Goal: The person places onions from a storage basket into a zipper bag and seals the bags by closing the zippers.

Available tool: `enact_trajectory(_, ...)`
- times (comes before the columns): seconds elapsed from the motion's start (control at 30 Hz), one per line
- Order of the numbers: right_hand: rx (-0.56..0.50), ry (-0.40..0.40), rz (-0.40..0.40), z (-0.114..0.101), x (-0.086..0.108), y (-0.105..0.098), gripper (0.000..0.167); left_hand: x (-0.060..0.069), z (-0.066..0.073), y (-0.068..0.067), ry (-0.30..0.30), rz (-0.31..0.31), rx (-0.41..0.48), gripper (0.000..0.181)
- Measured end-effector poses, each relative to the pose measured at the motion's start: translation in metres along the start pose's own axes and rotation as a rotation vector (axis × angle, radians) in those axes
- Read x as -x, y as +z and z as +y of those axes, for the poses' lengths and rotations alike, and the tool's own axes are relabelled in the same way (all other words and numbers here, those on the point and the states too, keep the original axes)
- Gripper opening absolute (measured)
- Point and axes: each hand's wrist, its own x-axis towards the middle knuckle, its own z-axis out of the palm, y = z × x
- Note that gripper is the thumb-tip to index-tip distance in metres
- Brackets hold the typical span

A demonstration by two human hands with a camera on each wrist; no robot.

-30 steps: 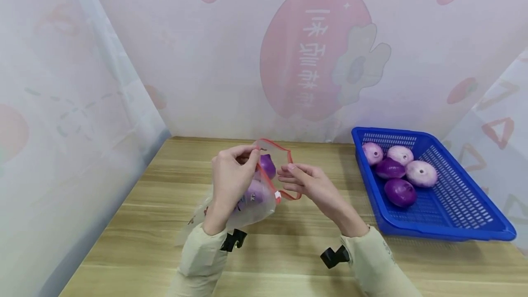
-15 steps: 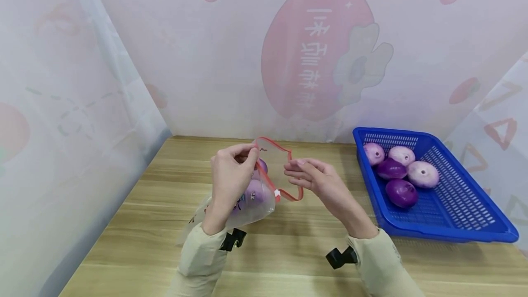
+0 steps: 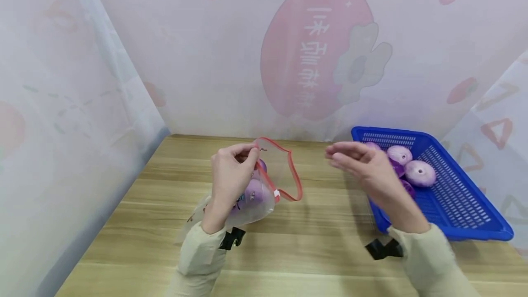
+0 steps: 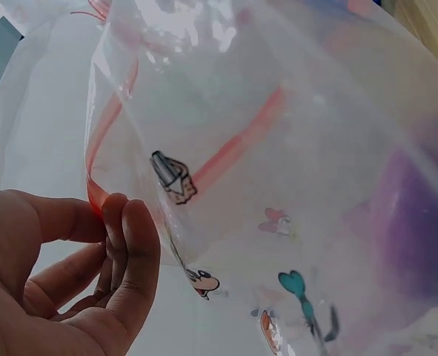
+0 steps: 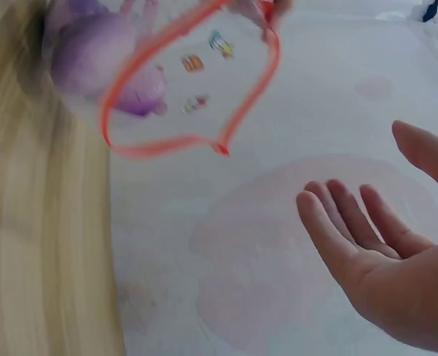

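My left hand (image 3: 233,173) pinches the red-edged rim of a clear zip bag (image 3: 284,168) between thumb and fingers. The bag's mouth gapes toward the right, with a white slider (image 3: 277,193) at its lower corner. Inside, purple onions (image 3: 254,190) show through the printed plastic; the left hand partly hides them. In the left wrist view the fingertips grip the bag's red strip (image 4: 104,137). My right hand (image 3: 371,168), fingers extended and holding nothing, is in the air between the bag and a blue basket (image 3: 449,232), covering part of the basket's left side.
Several onions (image 3: 420,173), some pale and some dark purple, lie in the basket at the right of the wooden table (image 3: 305,260). A printed curtain (image 3: 214,68) stands behind the table and along its sides.
My right hand has left the bag's mouth and moved right to the near side of the basket. The left hand still holds the bag in the same place, its mouth staying open.
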Motion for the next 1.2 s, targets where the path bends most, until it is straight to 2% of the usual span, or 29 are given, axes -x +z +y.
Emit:
enact_trajectory(0.1, -0.055, -0.006, 0.010, -0.019, 0.003, -0.030, 0.032, 0.000, 0.001, 0.000, 0.004, 0.004, -0.026, 0.014)
enact_trajectory(0.23, -0.123, 0.007, -0.032, -0.038, 0.004, -0.073, 0.031, -0.001, 0.002, 0.001, 0.011, 0.007, -0.045, 0.014)
enact_trajectory(0.37, -0.213, 0.030, -0.116, -0.044, 0.003, -0.113, 0.035, -0.001, 0.001, 0.001, 0.014, 0.003, -0.036, 0.014)
enact_trajectory(0.5, -0.177, 0.091, -0.122, -0.045, 0.000, -0.145, 0.036, -0.001, 0.000, 0.003, 0.009, -0.004, -0.034, 0.014)
enact_trajectory(0.6, -0.090, 0.132, -0.083, -0.044, -0.003, -0.162, 0.036, 0.000, 0.000, 0.003, 0.010, -0.009, -0.039, 0.014)
enact_trajectory(0.67, 0.025, 0.154, -0.059, -0.042, -0.005, -0.171, 0.036, 0.001, 0.001, 0.003, 0.008, -0.012, -0.038, 0.014)
enact_trajectory(0.83, 0.438, 0.248, -0.044, -0.032, -0.004, -0.191, 0.042, 0.003, 0.001, 0.000, -0.008, -0.015, -0.022, 0.015)
enact_trajectory(0.9, 0.526, 0.276, -0.072, -0.028, -0.002, -0.200, 0.046, 0.003, 0.001, -0.001, -0.010, -0.016, -0.018, 0.015)
enact_trajectory(1.0, 0.594, 0.298, -0.125, -0.023, 0.001, -0.210, 0.048, 0.004, 0.000, -0.003, -0.012, -0.021, -0.011, 0.015)
enact_trajectory(1.2, 0.629, 0.293, -0.209, -0.015, 0.000, -0.221, 0.047, 0.006, 0.000, -0.007, -0.018, -0.026, -0.015, 0.014)
